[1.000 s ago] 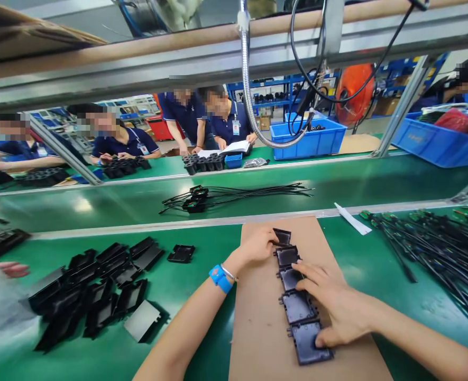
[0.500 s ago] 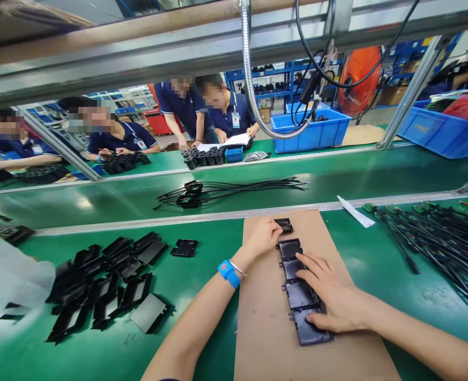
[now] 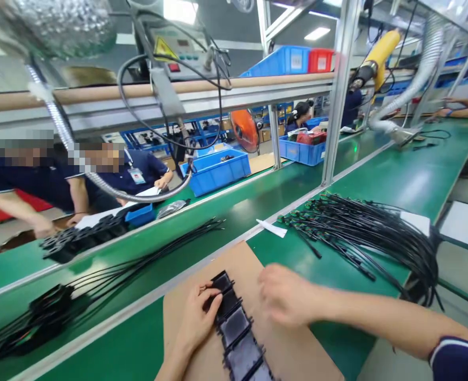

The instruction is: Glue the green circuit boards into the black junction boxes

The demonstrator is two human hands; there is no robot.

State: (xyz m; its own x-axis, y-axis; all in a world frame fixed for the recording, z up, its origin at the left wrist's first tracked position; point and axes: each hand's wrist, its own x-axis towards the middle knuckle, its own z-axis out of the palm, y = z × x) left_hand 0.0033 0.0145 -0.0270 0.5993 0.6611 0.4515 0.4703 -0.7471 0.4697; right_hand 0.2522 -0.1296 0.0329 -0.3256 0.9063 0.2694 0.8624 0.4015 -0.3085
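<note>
A row of black plastic housings lies on a brown cardboard sheet at the bottom of the head view. My left hand rests on the far end of the row, fingers curled against the top housings. My right hand hovers just right of the row above the cardboard, blurred by motion, and nothing shows in it. A large bundle of black cables with green connectors lies on the green bench to the right of that hand.
A green conveyor belt carries black cable assemblies. A white slip lies near the rail. Blue bins stand beyond. People in dark blue shirts work on the far side. A flexible metal hose hangs above.
The view has swung to the right. My right hand has lifted off the near housings and moved right. My left hand stays at the row's far end.
</note>
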